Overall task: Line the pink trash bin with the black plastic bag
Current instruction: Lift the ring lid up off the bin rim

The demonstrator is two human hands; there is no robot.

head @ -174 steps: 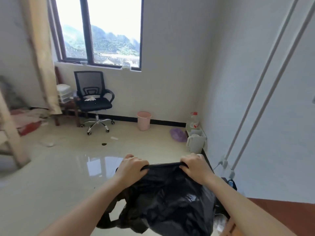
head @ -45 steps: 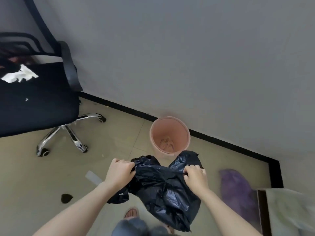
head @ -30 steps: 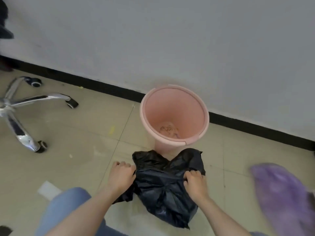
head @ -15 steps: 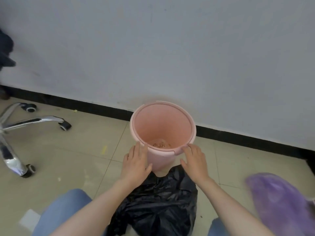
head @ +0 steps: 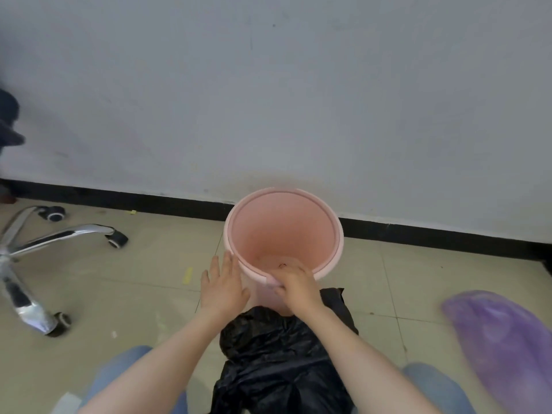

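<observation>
The pink trash bin [head: 286,210] stands upright on the tiled floor against the wall, with small bits of debris at its bottom. The black plastic bag [head: 277,357] lies crumpled on the floor between my knees, just in front of the bin, held by neither hand. My right hand [head: 295,288] is curled over the bin's near rim, fingers inside and thumb outside. My left hand [head: 222,285] lies flat with fingers spread against the bin's left outer wall, just below the rim.
A chrome chair base with castors [head: 33,252] stands at the left. A purple plastic bag [head: 504,345] lies on the floor at the right. A black skirting board [head: 149,201] runs along the white wall behind the bin. My jeans-clad knees flank the black bag.
I walked to the bin, crouched and dropped the black bag on the floor. In the last half second my right hand closed over the near rim.
</observation>
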